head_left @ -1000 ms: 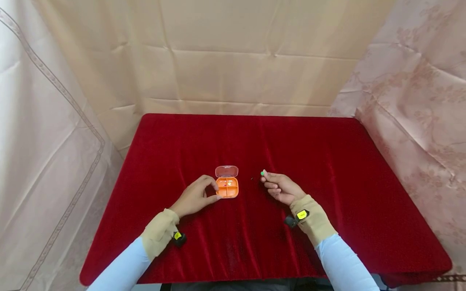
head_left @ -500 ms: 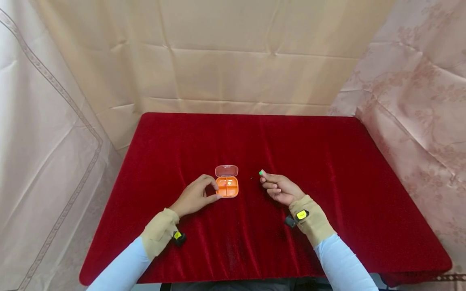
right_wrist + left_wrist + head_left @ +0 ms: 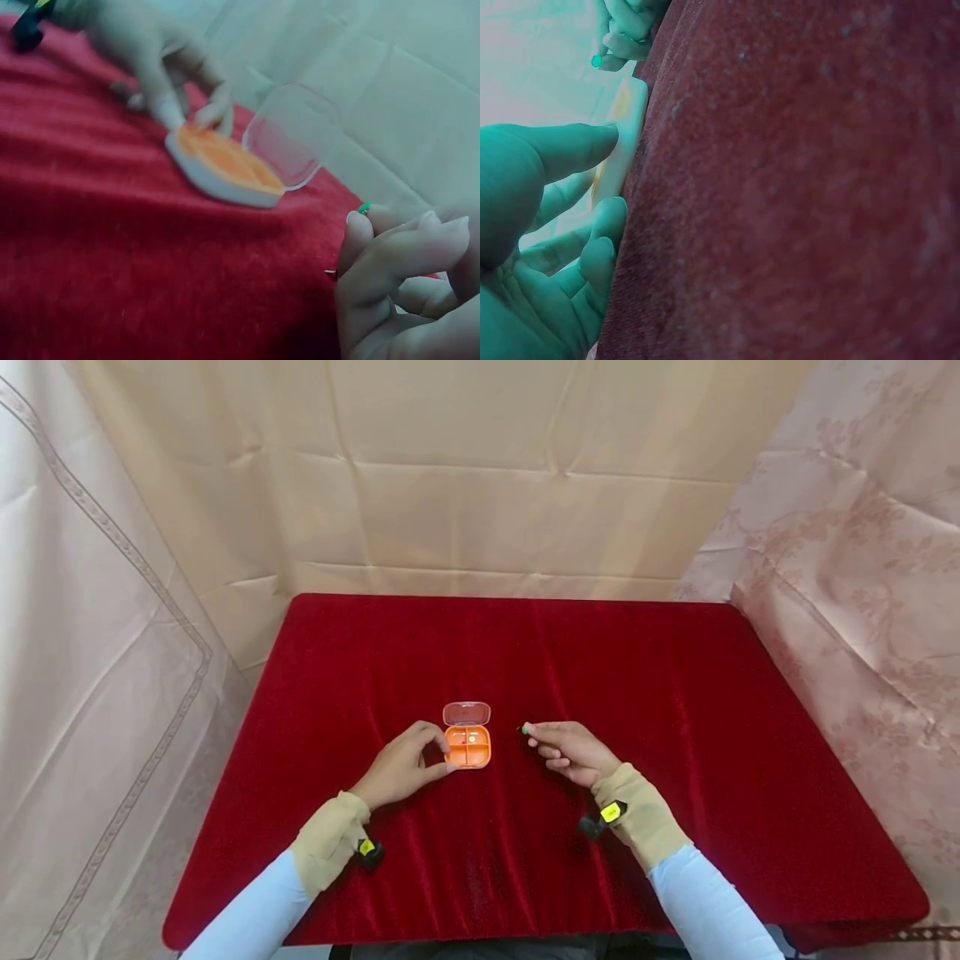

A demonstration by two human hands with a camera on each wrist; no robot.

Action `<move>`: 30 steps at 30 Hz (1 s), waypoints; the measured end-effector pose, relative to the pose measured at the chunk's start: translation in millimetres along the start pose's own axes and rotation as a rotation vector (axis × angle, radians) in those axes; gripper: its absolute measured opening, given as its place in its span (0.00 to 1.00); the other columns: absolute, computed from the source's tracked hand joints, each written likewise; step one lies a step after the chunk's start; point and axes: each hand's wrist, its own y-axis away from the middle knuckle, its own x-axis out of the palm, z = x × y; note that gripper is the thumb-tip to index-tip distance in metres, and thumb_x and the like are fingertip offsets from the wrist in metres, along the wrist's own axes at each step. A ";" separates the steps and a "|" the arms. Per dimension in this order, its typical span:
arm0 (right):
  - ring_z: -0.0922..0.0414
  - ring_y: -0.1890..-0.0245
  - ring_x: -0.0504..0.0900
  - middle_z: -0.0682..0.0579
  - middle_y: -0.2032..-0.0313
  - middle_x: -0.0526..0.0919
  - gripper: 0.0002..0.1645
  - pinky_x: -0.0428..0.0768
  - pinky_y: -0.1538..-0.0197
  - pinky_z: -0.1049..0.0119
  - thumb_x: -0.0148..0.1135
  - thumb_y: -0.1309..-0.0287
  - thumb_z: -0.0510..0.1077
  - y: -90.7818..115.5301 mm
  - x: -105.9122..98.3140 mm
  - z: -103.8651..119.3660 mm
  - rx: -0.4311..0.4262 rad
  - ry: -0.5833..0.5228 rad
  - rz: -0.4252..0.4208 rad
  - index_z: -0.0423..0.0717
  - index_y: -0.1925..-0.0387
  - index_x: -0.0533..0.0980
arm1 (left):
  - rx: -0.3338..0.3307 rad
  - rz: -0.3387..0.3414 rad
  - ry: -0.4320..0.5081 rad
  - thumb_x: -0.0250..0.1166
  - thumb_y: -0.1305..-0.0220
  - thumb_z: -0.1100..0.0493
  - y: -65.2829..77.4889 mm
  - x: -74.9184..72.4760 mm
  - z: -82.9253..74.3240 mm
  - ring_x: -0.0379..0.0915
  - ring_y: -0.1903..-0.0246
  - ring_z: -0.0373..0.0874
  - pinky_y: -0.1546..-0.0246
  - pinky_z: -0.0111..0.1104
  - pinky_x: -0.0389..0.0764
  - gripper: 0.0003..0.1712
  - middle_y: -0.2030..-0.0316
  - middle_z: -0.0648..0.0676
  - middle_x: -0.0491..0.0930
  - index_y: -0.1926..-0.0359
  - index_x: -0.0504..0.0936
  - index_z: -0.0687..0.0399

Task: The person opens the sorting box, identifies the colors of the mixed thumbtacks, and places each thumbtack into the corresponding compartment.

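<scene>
An orange pill box [image 3: 478, 757] with several compartments stands on the red cloth, its clear lid [image 3: 467, 714] raised at the far side. Small reddish and pale bits lie in its far compartments. My left hand [image 3: 401, 766] holds the box's left side between thumb and fingers; in the right wrist view the thumb and a finger grip one end of it. To the right of the box, my right hand [image 3: 577, 752] pinches a small green round piece [image 3: 364, 208] between thumb and index finger, low over the cloth. Its remaining fingers are curled.
A red velvet cloth [image 3: 675, 693] covers the table. On it, by the right fingertips, lies a tiny thin dark bit [image 3: 331, 272]. Cream curtain [image 3: 480, 485] hangs behind the table, with pale patterned fabric on both sides.
My right hand has moved a little left and toward me with the green piece, its fingertips now by the tiny bit on the cloth. The left hand and pill box have stayed put.
</scene>
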 end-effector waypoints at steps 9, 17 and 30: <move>0.65 0.86 0.63 0.49 0.69 0.84 0.23 0.63 0.80 0.72 0.66 0.39 0.50 2.7 15.5 -1.9 -0.087 0.401 -0.173 0.33 0.54 0.79 | -0.009 0.002 -0.011 0.69 0.40 0.46 -0.2 1.3 1.1 0.70 0.74 0.37 0.72 0.30 0.74 0.13 0.50 0.41 0.71 0.60 0.76 0.42; 0.65 0.86 0.63 0.47 0.71 0.83 0.20 0.63 0.81 0.72 0.65 0.38 0.49 3.4 24.3 -0.7 -0.129 0.482 -0.216 0.34 0.57 0.81 | -0.017 0.010 -0.012 0.69 0.40 0.46 -0.8 1.5 1.5 0.70 0.74 0.36 0.72 0.30 0.74 0.13 0.49 0.41 0.71 0.60 0.76 0.41; 0.63 0.85 0.63 0.47 0.73 0.80 0.17 0.63 0.81 0.71 0.64 0.37 0.47 4.8 37.8 1.3 -0.140 0.552 -0.144 0.36 0.56 0.82 | -0.034 0.005 -0.012 0.70 0.41 0.45 -0.9 0.8 2.6 0.70 0.74 0.36 0.72 0.30 0.74 0.13 0.50 0.40 0.70 0.60 0.76 0.40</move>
